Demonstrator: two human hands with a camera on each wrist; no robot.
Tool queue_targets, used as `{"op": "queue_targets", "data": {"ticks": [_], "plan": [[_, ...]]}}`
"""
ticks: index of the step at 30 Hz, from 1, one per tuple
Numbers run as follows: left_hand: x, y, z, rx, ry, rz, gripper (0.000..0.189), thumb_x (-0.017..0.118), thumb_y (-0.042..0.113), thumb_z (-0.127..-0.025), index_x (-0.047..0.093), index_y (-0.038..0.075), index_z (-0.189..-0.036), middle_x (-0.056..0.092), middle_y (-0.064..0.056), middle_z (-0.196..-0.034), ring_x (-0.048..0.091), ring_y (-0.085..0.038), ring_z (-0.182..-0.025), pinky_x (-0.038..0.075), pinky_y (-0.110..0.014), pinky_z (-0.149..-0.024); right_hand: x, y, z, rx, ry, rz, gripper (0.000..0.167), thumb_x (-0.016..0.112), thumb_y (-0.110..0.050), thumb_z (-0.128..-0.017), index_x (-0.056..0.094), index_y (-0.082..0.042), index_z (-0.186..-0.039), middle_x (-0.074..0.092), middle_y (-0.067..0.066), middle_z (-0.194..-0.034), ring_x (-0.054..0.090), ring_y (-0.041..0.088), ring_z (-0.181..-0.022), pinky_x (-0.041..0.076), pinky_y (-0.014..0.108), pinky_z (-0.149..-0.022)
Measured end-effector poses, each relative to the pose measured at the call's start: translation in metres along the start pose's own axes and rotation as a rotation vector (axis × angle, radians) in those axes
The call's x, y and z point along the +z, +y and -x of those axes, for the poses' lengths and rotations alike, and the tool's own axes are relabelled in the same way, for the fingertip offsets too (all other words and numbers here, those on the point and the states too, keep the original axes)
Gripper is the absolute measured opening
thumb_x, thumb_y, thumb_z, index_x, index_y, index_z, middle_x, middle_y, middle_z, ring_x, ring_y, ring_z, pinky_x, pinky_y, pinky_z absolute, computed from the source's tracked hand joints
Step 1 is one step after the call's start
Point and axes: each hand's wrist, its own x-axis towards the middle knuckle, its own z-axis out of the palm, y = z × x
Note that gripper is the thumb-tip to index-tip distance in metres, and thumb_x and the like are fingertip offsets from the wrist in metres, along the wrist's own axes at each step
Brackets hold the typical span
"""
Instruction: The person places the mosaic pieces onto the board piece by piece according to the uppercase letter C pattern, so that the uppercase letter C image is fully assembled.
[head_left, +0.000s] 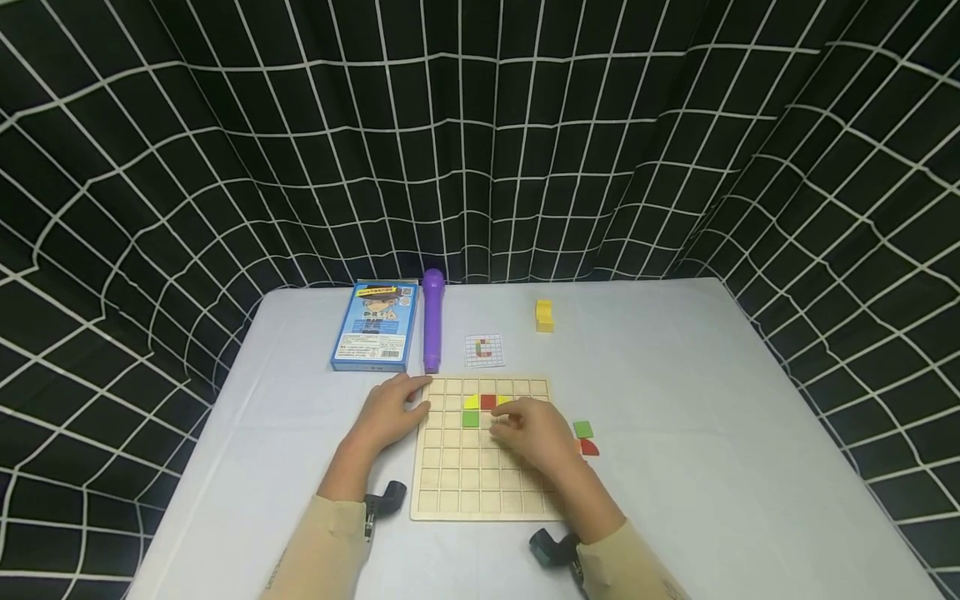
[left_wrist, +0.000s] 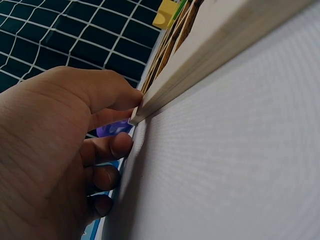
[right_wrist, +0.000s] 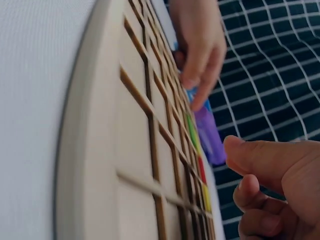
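A light wooden grid board (head_left: pixel 450 481) lies in front of me. In its upper rows sit a yellow piece (head_left: pixel 472 402), a red square (head_left: pixel 489 402), a second yellow piece (head_left: pixel 503 401) partly behind my fingers, and a green square (head_left: pixel 470 419). My left hand (head_left: pixel 386 414) touches the board's upper left corner and side with forefinger and thumb; in the left wrist view its other fingers bend loosely. Over the board's upper right part hovers my right hand (head_left: pixel 534 433). The right wrist view shows its thumb (right_wrist: pixel 250 155) and fingers apart, nothing visible between them.
Right of the board lie a loose green square (head_left: pixel 583 429) and a red rounded piece (head_left: pixel 590 447), partly beside my wrist. Beyond the board are a small pattern card (head_left: pixel 483 351), a purple microphone-shaped stick (head_left: pixel 432 325), a blue box (head_left: pixel 375 327) and a yellow block (head_left: pixel 544 317).
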Motion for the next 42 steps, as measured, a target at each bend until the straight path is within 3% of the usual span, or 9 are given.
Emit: {"op": "queue_targets", "data": {"ticks": [5,9,13,19,20,26,34,37,42], "plan": [[0.0,0.0,0.0,0.007,0.006,-0.004,0.049,0.071,0.03,-0.094,0.064,0.017,-0.141,0.053,0.005,-0.088,0.047,-0.015,-0.079,0.042,-0.036,-0.075,-0.021,0.011,0.01,0.07,0.009,-0.033,0.02,0.082,-0.02,-0.087,0.08,-0.013,-0.106,0.056,-0.004,-0.077,0.05,0.015,-0.071,0.042,0.032,-0.062],[0.0,0.0,0.0,0.011,0.008,-0.004,0.048,0.071,0.03,-0.094,0.064,0.017,-0.14,0.053,0.005,-0.088,0.048,-0.015,-0.079,0.042,-0.036,-0.075,-0.039,0.022,0.018,0.112,0.006,-0.066,0.024,0.08,-0.02,-0.089,0.079,-0.01,-0.112,0.057,-0.001,-0.079,0.048,0.015,-0.061,0.043,0.032,-0.055],[-0.002,0.0,0.0,0.015,0.003,-0.006,0.048,0.07,0.029,-0.095,0.064,0.016,-0.141,0.053,0.005,-0.089,0.048,-0.015,-0.079,0.042,-0.036,-0.075,-0.053,0.038,0.023,0.169,-0.001,-0.115,0.029,0.077,-0.018,-0.091,0.076,-0.007,-0.118,0.058,0.003,-0.082,0.056,0.017,-0.052,0.047,0.032,-0.05],[-0.002,-0.001,0.0,0.028,0.011,-0.003,0.048,0.07,0.03,-0.095,0.064,0.016,-0.14,0.053,0.005,-0.089,0.048,-0.015,-0.079,0.043,-0.036,-0.075,-0.072,0.066,0.024,0.162,0.006,-0.008,0.03,0.077,-0.018,-0.091,0.076,-0.006,-0.118,0.057,0.002,-0.084,0.051,0.02,-0.069,0.045,0.032,-0.06],[-0.002,-0.001,0.0,0.032,0.014,-0.001,0.048,0.07,0.029,-0.095,0.065,0.016,-0.14,0.053,0.004,-0.089,0.048,-0.015,-0.079,0.043,-0.036,-0.075,-0.074,0.07,0.025,0.163,0.005,0.008,0.03,0.077,-0.019,-0.091,0.076,-0.006,-0.118,0.057,0.002,-0.082,0.056,0.023,-0.076,0.046,0.034,-0.064],[-0.001,0.0,0.0,0.027,0.005,0.006,0.048,0.071,0.029,-0.094,0.064,0.015,-0.14,0.053,0.004,-0.089,0.048,-0.016,-0.079,0.042,-0.036,-0.075,-0.082,0.085,0.028,0.235,-0.04,0.071,0.029,0.075,-0.015,-0.09,0.076,-0.007,-0.118,0.06,0.003,-0.086,0.058,0.028,-0.093,0.046,0.041,-0.078],[0.0,0.001,0.002,0.017,0.005,0.008,0.048,0.071,0.029,-0.094,0.065,0.015,-0.14,0.053,0.004,-0.088,0.047,-0.015,-0.078,0.041,-0.036,-0.074,-0.081,0.094,0.025,0.28,-0.115,0.063,0.036,0.07,-0.002,-0.084,0.075,-0.007,-0.118,0.059,0.005,-0.089,0.054,0.027,-0.091,0.046,0.044,-0.079],[0.0,0.001,0.001,0.018,0.009,0.005,0.047,0.071,0.028,-0.094,0.065,0.015,-0.139,0.052,0.004,-0.088,0.047,-0.015,-0.078,0.041,-0.036,-0.073,-0.082,0.093,0.023,0.281,-0.119,0.075,0.038,0.069,-0.001,-0.081,0.076,-0.006,-0.118,0.058,0.006,-0.089,0.054,0.027,-0.09,0.046,0.045,-0.078],[-0.001,0.001,0.001,0.022,0.009,0.002,0.047,0.071,0.029,-0.095,0.065,0.015,-0.139,0.052,0.004,-0.087,0.047,-0.015,-0.078,0.04,-0.036,-0.074,-0.081,0.09,0.024,0.256,-0.084,0.103,0.034,0.072,-0.004,-0.082,0.076,-0.006,-0.116,0.065,0.009,-0.101,0.058,0.029,-0.094,0.049,0.053,-0.087]]}}
